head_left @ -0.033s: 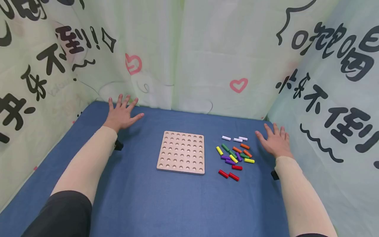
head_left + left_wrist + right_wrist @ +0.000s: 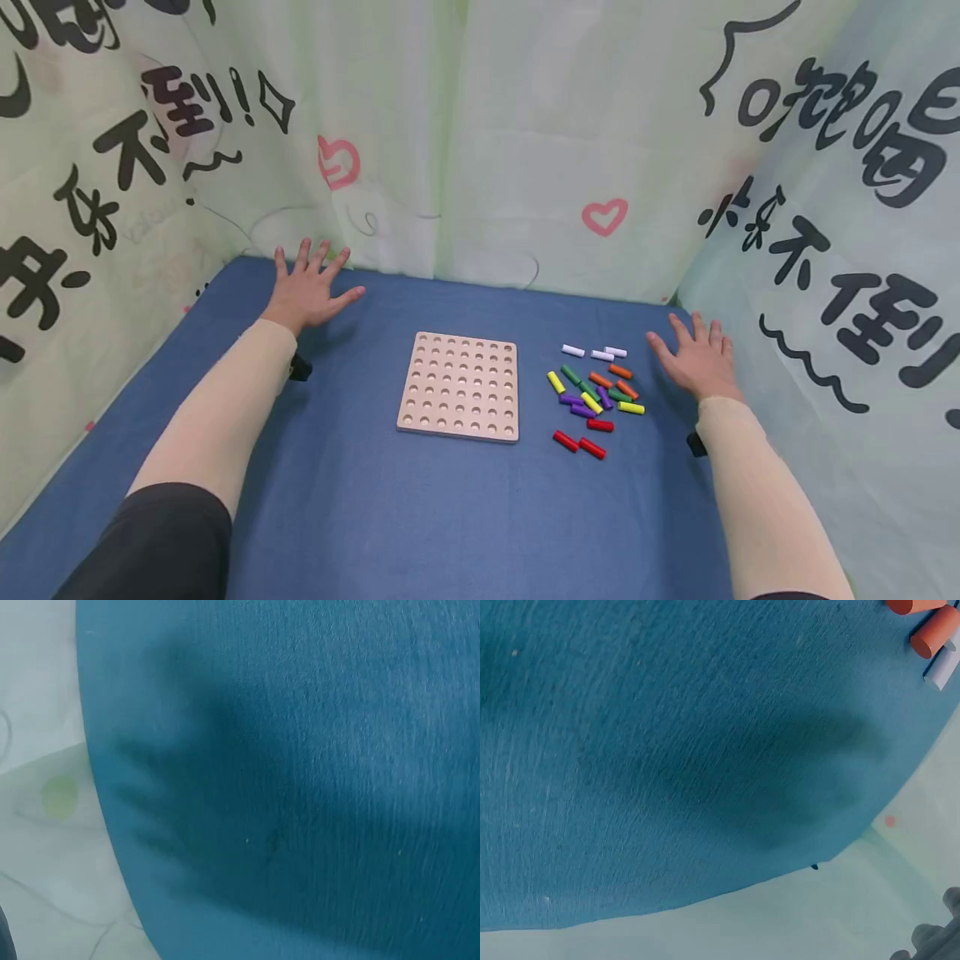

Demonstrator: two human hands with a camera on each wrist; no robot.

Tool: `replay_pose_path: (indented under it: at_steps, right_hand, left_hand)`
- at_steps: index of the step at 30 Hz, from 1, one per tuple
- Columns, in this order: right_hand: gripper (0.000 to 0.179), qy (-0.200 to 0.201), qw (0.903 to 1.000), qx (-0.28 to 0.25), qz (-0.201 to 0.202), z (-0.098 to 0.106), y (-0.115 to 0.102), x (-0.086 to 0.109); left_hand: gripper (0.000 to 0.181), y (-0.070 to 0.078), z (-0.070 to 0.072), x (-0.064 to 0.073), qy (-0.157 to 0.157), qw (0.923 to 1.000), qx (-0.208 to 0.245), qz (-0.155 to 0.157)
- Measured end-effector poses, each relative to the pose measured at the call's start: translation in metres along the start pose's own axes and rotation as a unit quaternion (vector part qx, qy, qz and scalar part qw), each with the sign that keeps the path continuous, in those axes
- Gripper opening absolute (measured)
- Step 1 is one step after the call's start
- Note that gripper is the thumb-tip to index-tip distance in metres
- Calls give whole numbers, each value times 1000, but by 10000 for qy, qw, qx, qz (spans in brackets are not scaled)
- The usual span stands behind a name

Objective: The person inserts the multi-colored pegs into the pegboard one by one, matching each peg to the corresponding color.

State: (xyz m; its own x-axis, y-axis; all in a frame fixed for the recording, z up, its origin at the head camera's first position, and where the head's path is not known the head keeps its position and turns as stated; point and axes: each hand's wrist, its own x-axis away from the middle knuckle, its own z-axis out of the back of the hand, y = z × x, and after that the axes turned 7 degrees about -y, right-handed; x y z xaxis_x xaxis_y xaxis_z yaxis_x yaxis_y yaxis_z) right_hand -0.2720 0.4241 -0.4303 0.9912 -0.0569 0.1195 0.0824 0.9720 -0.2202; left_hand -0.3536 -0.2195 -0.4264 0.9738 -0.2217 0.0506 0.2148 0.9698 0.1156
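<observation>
My left hand [image 2: 306,292] is held out over the far left of the blue table with its fingers spread and nothing in it. On the far right, my right hand [image 2: 697,357] is likewise spread and holds nothing. Between the hands lies a square, light wooden pegboard [image 2: 459,393] with rows of round holes, no pegs in them. To its right, nearer my right hand, small pegs are scattered: white [image 2: 573,351], orange [image 2: 620,371], green [image 2: 572,374], yellow [image 2: 556,382], purple [image 2: 582,411] and red [image 2: 566,441]. The right wrist view shows an orange peg [image 2: 934,634] at its upper corner.
Blue cloth [image 2: 465,525] covers the table. Pale curtains [image 2: 525,150] with black writing and pink hearts stand along the back and both sides, close beyond the fingertips. Hand shadows fall on the cloth in both wrist views.
</observation>
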Motion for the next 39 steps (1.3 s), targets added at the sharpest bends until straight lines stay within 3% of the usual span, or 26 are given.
replay_pose_path:
  at_steps: [9,16,25,39]
  right_hand:
    - [94,270,9996,-48,-11,4,9,5]
    - [90,481,9988,-3,133,10,11,8]
    - [80,336,9985,248,344,2,-5,13]
    - [42,-162,9973,63,710,-36,-17,36]
  left_hand:
    - [93,1,10,-5,-26,9999,-144,-24]
    - [92,6,7,-5,11,9998,-81,-166]
    - [87,24,-15,8,63,9989,386,-243]
    - [62,59,-57,50,-641,9872,1352,-547]
